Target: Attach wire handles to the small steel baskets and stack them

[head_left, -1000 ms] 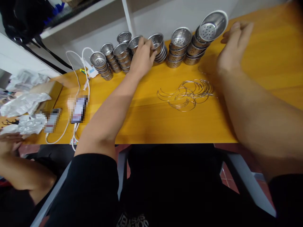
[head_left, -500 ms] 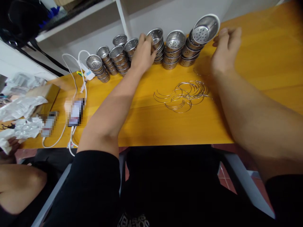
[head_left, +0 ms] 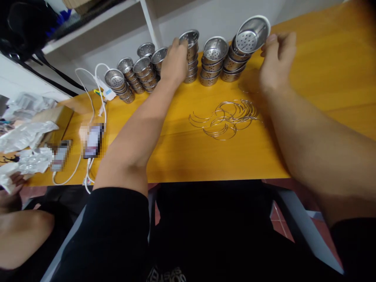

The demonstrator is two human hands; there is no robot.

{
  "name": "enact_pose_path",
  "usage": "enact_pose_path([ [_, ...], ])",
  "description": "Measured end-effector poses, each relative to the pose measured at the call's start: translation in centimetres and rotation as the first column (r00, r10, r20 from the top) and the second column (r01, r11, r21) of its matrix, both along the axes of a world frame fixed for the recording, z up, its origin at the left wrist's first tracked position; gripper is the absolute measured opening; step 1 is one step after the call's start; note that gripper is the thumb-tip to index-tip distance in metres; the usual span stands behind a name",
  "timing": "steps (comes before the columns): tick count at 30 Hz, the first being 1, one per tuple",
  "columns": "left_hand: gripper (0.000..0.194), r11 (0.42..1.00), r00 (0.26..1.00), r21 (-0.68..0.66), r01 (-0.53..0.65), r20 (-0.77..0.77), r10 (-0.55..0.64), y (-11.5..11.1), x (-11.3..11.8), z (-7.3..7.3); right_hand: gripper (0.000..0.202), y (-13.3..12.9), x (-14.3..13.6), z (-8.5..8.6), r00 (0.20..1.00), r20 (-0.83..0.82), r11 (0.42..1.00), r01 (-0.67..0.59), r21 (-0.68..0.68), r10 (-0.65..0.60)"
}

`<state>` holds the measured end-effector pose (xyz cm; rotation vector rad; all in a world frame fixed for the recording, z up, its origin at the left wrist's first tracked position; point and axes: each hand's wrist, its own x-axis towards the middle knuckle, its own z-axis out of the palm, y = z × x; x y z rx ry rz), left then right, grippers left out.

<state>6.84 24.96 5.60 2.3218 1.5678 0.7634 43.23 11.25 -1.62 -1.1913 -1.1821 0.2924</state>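
Note:
Perforated stainless steel cups stand in several nested stacks along the back of the table. My left hand (head_left: pixel 174 60) has its fingers closed at the rim of the top metal cup (head_left: pixel 192 38) in a middle stack. Part of that stack's left side is hidden behind the hand. My right hand (head_left: pixel 277 62) is beside the tilted top cup (head_left: pixel 254 33) of the rightmost stack, its thumb close to the rim and its fingers loosely bent and apart. Whether it touches that cup I cannot tell. Thin metal wire rings (head_left: pixel 232 117) lie in a loose pile between my forearms.
More cup stacks (head_left: pixel 143 68) stand to the left. Two phones (head_left: pixel 94 141) with white cables, a cardboard box (head_left: pixel 63 121) and crumpled plastic bags (head_left: pixel 26 135) are on the left of the table (head_left: pixel 182 156). Another person's arm (head_left: pixel 23 235) shows at lower left. A shelf (head_left: pixel 96 23) stands behind.
The top of the stack at my left hand sits a little higher, and that hand has shifted slightly left. My right hand stays beside the tilted cup. The view has moved slightly.

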Motion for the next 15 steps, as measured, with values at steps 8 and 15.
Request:
enact_pose_path([
  [8,0.040,0.906,0.993,0.423,0.017,0.097,-0.064,-6.0,0.3,1.3,0.040,0.0,-1.8,1.4,0.993,-0.075,0.996,0.086,-0.027,-0.087],
  [15,0.063,0.882,0.901,0.437,0.179,0.287,-0.325,-17.8,-4.3,-1.4,0.043,-0.7,-0.9,2.4,0.990,-0.081,0.985,0.124,0.116,-0.115],
])
